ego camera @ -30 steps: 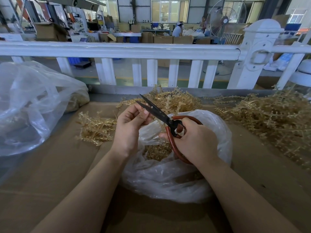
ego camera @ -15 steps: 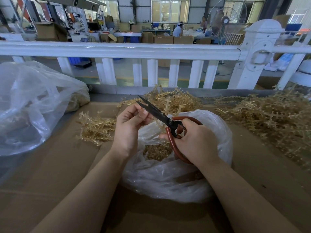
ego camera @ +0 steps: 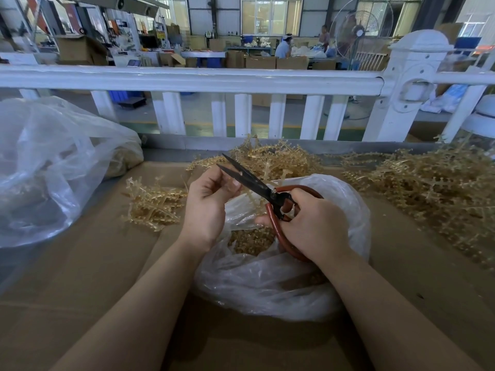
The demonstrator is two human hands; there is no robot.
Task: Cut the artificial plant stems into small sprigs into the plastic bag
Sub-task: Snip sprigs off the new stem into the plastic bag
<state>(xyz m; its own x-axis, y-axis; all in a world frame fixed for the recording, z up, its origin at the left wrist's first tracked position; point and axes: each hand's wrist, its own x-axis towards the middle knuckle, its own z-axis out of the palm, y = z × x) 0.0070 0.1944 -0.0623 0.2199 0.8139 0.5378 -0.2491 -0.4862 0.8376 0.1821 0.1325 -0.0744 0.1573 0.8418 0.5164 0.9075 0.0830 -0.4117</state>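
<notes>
Cardboard-topped table (ego camera: 80,277): right hand (ego camera: 313,223) grips open scissors (ego camera: 257,186); left hand (ego camera: 206,204) pinches a stem (ego camera: 250,196).

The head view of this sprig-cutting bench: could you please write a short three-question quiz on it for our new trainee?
1. True or false: the scissors have their blades apart.
2. Which hand grips the scissors' red handles?
A. the left hand
B. the right hand
C. both hands
3. Fill in: cut sprigs lie inside the ______, directly beneath the hands.

Key
1. True; a gap shows between the two blade tips.
2. B; the left hand pinches a thin stem near the blades instead.
3. plastic bag, its mouth open on the cardboard-covered table.
</notes>
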